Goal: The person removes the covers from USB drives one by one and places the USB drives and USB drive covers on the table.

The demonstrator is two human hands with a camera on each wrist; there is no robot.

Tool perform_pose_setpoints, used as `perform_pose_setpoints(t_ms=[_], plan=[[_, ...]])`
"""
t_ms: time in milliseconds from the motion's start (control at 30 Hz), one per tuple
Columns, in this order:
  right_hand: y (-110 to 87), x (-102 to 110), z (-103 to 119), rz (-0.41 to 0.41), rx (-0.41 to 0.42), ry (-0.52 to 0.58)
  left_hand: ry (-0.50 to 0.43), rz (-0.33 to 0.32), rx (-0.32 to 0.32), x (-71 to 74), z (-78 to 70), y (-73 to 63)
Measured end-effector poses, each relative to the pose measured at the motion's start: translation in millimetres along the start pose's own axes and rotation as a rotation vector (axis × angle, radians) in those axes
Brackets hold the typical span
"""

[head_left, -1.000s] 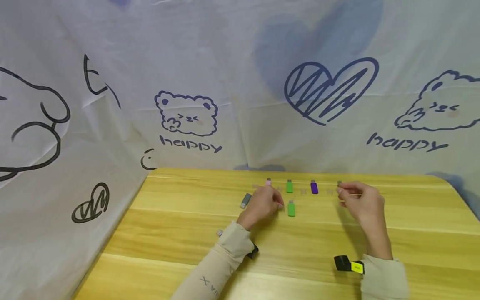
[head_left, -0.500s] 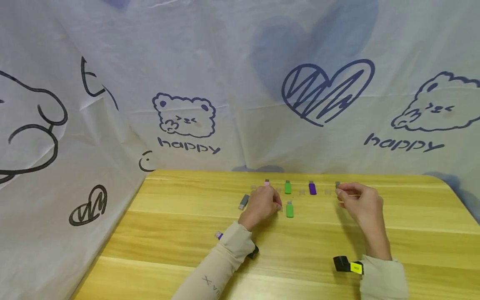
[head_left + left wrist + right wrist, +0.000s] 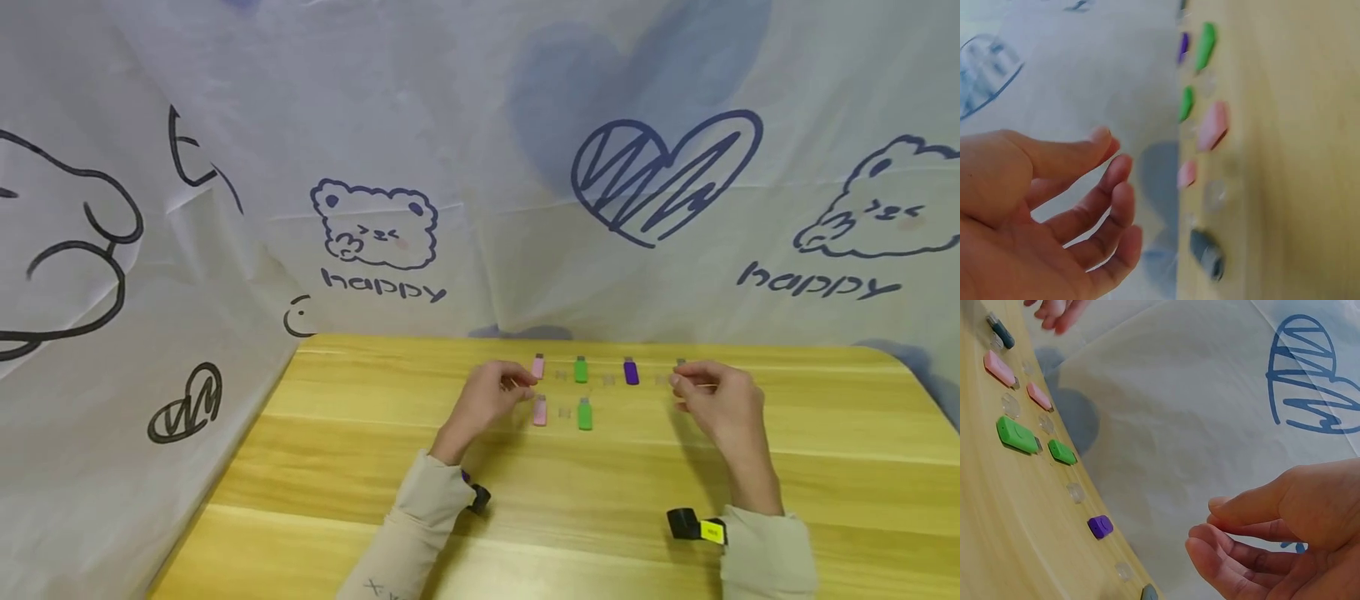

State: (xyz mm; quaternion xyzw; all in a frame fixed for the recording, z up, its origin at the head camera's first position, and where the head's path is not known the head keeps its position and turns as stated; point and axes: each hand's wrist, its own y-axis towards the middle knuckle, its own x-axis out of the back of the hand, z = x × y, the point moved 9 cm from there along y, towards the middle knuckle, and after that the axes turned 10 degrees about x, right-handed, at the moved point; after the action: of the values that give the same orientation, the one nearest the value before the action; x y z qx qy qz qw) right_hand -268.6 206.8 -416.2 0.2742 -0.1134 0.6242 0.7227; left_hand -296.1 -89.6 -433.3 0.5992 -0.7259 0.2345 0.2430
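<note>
My left hand [image 3: 487, 400] hovers over the left part of the rows of USB sticks, its fingers loosely bent with nothing between them. Near its fingertips lie a back pink USB stick [image 3: 538, 367] and a front pink USB stick [image 3: 540, 411]. A small clear piece [image 3: 564, 412] sits between the front pink stick and a green USB stick [image 3: 584, 414]. My right hand [image 3: 723, 408] is held above the table at the row's right end, fingers relaxed and holding nothing. Close by its fingertips is a grey USB stick [image 3: 1149, 592], mostly covered by the hand in the head view.
Also in the back row are a green USB stick [image 3: 581, 370] and a purple USB stick [image 3: 631, 372], with clear pieces [image 3: 608, 380] between sticks. Another grey USB stick [image 3: 1207, 253] lies at the left. A purple thing [image 3: 466, 477] shows beside the left cuff. A printed cloth hangs behind.
My left hand has drawn back to the left, uncovering the front pink stick and the clear piece beside it, and now covers the left grey stick. The right hand has hardly moved.
</note>
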Motion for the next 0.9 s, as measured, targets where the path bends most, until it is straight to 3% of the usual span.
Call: perform_pose_setpoints(t_ms=[200, 400, 667, 900], plan=[[-1.1, -6.5, 4.7, 0.014, 0.016, -0.013, -0.13, 0.003, 0.027, 30.5, 15.4, -14.9], [-0.6, -14.5, 12.4, 0.036, 0.048, -0.024, -0.142, -0.051, 0.072, 55.3, 29.5, -23.6], [-1.5, -21.0, 24.2, 0.056, 0.116, -0.097, -0.173, -0.096, 0.082, 78.3, 32.4, -26.9], [-5.3, -45.2, 37.6, 0.169, 0.171, -0.106, -0.239, -0.133, 0.085, 91.4, 41.7, -32.4]])
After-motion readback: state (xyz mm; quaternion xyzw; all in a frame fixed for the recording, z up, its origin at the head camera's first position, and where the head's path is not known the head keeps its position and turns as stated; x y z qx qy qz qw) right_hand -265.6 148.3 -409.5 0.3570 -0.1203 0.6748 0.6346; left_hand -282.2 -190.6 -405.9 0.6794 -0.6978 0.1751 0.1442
